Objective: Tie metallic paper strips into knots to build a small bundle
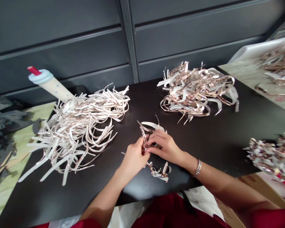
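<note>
Close together over the middle of the black table, my left hand (136, 155) and my right hand (165, 146) both pinch thin white and rose-gold strips (150, 126). The strips curl up and out beyond my fingers, and their gripped part is mostly hidden. Just below my hands lies a small cluster of short, crumpled strip pieces (159, 173). To the left spreads a large heap of long, mostly white strips (85, 123). A second heap of shinier rose-gold and white strips (197, 91) lies at the back right.
A tumbler with a red straw (54, 87) leans behind the left heap. Short shiny scraps (273, 155) are piled at the right edge of the black table (137, 104). Dark grey pieces (4, 123) lie far left. Grey panels (85, 57) stand behind the table.
</note>
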Action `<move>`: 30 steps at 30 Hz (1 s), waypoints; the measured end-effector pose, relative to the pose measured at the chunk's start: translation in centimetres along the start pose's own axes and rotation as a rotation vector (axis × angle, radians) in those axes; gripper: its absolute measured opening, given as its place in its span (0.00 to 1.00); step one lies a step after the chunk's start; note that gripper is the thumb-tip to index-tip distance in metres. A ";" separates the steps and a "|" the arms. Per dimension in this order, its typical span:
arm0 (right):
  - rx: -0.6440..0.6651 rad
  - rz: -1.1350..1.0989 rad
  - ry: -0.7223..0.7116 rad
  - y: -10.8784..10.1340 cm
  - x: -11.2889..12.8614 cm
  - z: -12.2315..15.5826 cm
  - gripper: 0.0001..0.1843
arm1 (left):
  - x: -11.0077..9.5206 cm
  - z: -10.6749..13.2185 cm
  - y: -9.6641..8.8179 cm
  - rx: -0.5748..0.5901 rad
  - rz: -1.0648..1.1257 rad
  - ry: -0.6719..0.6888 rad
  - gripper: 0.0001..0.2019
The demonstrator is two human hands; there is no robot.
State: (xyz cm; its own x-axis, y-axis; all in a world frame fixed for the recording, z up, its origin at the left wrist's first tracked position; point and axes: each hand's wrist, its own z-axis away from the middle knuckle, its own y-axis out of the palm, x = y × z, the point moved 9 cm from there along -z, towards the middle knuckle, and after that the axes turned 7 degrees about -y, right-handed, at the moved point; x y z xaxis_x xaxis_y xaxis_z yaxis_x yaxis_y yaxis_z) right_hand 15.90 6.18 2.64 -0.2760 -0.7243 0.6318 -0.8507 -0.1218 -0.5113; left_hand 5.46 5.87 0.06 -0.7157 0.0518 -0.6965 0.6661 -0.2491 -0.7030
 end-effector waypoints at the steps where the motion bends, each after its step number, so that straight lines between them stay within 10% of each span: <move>1: -0.001 -0.022 0.012 0.0 0.0 0.1 0.11 | -0.1 0.1 0.0 -0.003 0.002 0.012 0.26; 16: 0.197 -0.032 0.094 0.2 -0.1 -0.7 0.05 | 0.6 -0.1 1.2 0.204 0.386 -0.060 0.18; 30: -0.095 -0.020 0.045 -0.4 0.2 0.1 0.09 | 2.0 -0.8 2.1 0.321 0.674 -0.151 0.17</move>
State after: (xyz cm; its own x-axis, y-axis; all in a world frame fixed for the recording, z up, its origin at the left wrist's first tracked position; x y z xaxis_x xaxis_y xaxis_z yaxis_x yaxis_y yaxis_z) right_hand 16.18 6.02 2.91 -0.2769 -0.6907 0.6680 -0.8943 -0.0691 -0.4421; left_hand 5.59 6.22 -2.97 -0.2122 -0.3380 -0.9169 0.8918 -0.4507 -0.0402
